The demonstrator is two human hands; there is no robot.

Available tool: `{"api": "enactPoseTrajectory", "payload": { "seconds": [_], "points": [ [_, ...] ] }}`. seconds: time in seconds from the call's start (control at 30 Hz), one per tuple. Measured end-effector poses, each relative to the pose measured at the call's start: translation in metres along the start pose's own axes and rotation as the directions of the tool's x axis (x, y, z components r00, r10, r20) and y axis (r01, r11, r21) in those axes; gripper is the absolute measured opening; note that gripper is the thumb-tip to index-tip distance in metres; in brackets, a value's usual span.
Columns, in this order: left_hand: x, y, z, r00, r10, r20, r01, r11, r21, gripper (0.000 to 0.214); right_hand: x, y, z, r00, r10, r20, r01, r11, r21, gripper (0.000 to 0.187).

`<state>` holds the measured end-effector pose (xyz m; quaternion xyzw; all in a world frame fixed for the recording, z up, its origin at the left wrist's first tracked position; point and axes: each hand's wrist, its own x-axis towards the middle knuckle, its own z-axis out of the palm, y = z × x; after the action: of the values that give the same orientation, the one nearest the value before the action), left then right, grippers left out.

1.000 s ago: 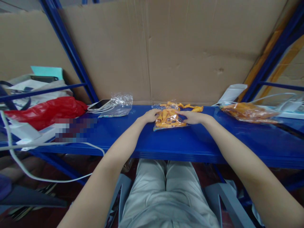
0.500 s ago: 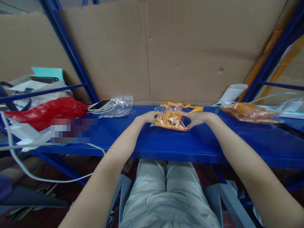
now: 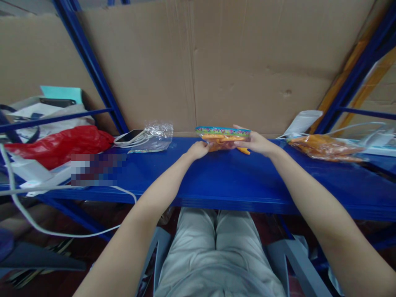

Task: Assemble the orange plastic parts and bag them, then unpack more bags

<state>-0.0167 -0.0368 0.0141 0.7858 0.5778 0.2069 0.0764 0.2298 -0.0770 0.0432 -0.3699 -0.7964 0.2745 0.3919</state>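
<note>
Left hand (image 3: 198,150): fingers closed on the near left side of a clear plastic bag (image 3: 222,138) with orange contents. This bag is at the far middle of the blue surface (image 3: 216,181), tilted, its blue and green printed band along the top; whether it touches the surface, I cannot tell. An orange piece (image 3: 243,151) shows below its right end, which the right hand (image 3: 255,142) grips. Well apart, far right, lies a second bag (image 3: 321,147) with orange contents.
</note>
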Motion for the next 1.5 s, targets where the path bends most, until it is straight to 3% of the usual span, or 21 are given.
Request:
{"api": "enactPoseTrajectory", "payload": {
  "seconds": [0.1,0.23,0.3,0.47,0.53,0.63,0.77,0.87,0.97,1.07,1.17,1.33,1.5],
  "points": [
    [-0.003,0.006,-0.002,0.999,-0.009,-0.051,0.009,1.0,0.011,0.05,0.003,-0.002,0.008,0.996,-0.012,-0.088,0.018,0.998,0.065,0.072],
    [-0.006,0.014,-0.004,0.999,-0.018,-0.051,0.004,0.967,-0.256,0.037,0.01,0.01,0.014,0.978,-0.032,-0.206,0.046,0.997,0.066,0.058],
    [-0.006,0.016,-0.004,0.998,0.007,-0.059,-0.031,0.908,-0.418,0.038,0.013,0.017,0.015,0.966,-0.012,-0.259,0.028,0.998,0.06,0.054],
    [0.0,0.019,-0.002,0.946,0.169,-0.276,-0.311,0.718,-0.623,0.044,0.018,0.026,0.011,0.924,0.074,-0.374,-0.063,0.997,0.042,0.053],
    [0.005,0.019,-0.002,0.939,0.173,-0.297,-0.334,0.662,-0.671,0.044,0.023,0.028,0.009,0.909,0.08,-0.41,-0.077,0.997,0.024,0.053],
    [0.016,0.023,-0.006,0.959,0.103,-0.264,-0.269,0.627,-0.731,0.038,0.036,0.029,0.007,0.884,0.008,-0.467,-0.036,0.998,-0.051,0.047],
    [0.029,0.031,-0.018,0.974,-0.038,-0.224,-0.153,0.62,-0.77,0.026,0.058,0.025,0.005,0.867,-0.047,-0.496,-0.019,0.992,-0.127,0.041],
    [0.038,0.035,-0.028,0.961,-0.116,-0.251,-0.133,0.601,-0.788,0.019,0.075,0.02,0.004,0.861,-0.05,-0.506,-0.015,0.992,-0.124,0.04],
    [0.048,0.032,-0.036,0.929,-0.163,-0.332,-0.182,0.577,-0.796,0.017,0.091,0.015,0.005,0.847,-0.089,-0.524,0.007,0.988,-0.157,0.039],
    [0.062,0.025,-0.043,0.88,-0.206,-0.427,-0.243,0.578,-0.779,0.019,0.104,0.011,0.008,0.804,-0.159,-0.573,0.017,0.97,-0.244,0.039],
    [0.071,0.018,-0.047,0.856,-0.27,-0.44,-0.223,0.575,-0.787,0.018,0.112,0.005,0.016,0.774,-0.188,-0.604,-0.022,0.946,-0.323,0.036],
    [0.068,0.009,-0.05,0.865,-0.353,-0.357,-0.06,0.633,-0.772,0.01,0.117,-0.002,0.025,0.828,-0.101,-0.551,-0.14,0.915,-0.379,0.028],
    [0.072,0.001,-0.06,0.857,-0.331,-0.396,-0.01,0.757,-0.654,0.016,0.13,-0.003,0.018,0.84,-0.016,-0.543,-0.208,0.914,-0.349,0.022]
  ]
}}
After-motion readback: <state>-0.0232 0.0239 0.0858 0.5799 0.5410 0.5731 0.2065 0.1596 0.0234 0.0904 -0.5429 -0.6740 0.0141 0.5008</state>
